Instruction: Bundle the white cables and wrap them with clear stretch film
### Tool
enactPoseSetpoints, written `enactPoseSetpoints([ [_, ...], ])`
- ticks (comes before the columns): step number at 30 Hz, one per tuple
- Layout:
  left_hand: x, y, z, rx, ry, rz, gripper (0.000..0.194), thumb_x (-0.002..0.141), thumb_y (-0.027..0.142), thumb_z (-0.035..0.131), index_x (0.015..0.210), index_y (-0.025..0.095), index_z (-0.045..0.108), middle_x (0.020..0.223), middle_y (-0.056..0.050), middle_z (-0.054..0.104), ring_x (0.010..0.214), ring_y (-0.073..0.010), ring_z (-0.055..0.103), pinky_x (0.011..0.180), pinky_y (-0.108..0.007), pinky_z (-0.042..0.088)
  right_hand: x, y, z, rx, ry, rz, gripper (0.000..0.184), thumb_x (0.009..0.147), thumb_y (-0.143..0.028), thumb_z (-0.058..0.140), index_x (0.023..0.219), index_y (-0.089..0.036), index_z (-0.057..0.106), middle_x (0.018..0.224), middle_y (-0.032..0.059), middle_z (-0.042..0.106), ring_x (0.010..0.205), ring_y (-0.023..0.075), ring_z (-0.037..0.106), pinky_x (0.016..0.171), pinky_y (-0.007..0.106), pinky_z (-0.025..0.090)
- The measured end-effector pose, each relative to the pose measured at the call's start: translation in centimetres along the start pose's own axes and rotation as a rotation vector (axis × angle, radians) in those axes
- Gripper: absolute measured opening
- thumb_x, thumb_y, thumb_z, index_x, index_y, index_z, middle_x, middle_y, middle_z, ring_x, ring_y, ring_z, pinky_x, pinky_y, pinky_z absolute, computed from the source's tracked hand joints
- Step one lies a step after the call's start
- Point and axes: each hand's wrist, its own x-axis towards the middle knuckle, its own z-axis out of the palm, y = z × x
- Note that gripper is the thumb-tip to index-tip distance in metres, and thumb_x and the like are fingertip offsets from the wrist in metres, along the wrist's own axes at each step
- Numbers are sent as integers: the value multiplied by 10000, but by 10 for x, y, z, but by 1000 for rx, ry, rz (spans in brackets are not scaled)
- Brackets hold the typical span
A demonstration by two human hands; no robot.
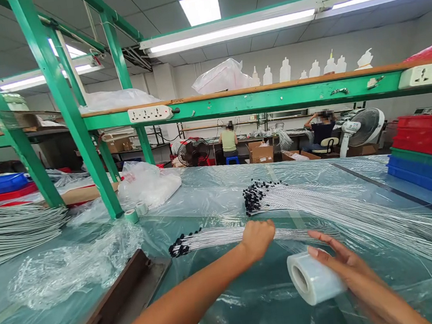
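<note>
My left hand is closed around a thin bundle of white cables with black tips, which lies across the plastic-covered table. The black tips point left. My right hand holds a roll of clear film just right of the left hand, fingers stretched over the roll. Behind both hands lies a much larger pile of the same black-tipped white cables, fanning out to the right.
Green frame posts stand at left, with two small tape rolls at their foot. Grey cables lie at far left. Stacked red, green and blue trays sit at right. A brown metal fixture is near left. Two people sit at the back.
</note>
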Motion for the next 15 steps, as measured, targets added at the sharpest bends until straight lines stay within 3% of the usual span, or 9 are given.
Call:
enactPoseSetpoints([
  [7,-10,5,3,74,67,174,134,757,22,425,796,81,538,699,-114,628,649,-220,619,481,-289,446,18,-27,-4,242,-40,38,450,574,-380,720,983,-231,607,824,-12,649,609,95,546,488,167,430],
  [11,-21,4,11,116,107,278,121,747,27,426,739,89,530,663,-104,612,612,-209,607,466,-292,435,37,-37,-7,356,-65,93,310,646,-282,682,941,-261,589,754,-36,630,570,95,548,452,184,432],
  [15,-34,3,25,147,133,363,86,712,32,459,699,94,517,599,-75,590,524,-184,579,418,-278,406,56,-47,-16,374,-81,27,300,710,-236,616,987,-295,521,702,-33,627,565,95,563,461,179,424],
])
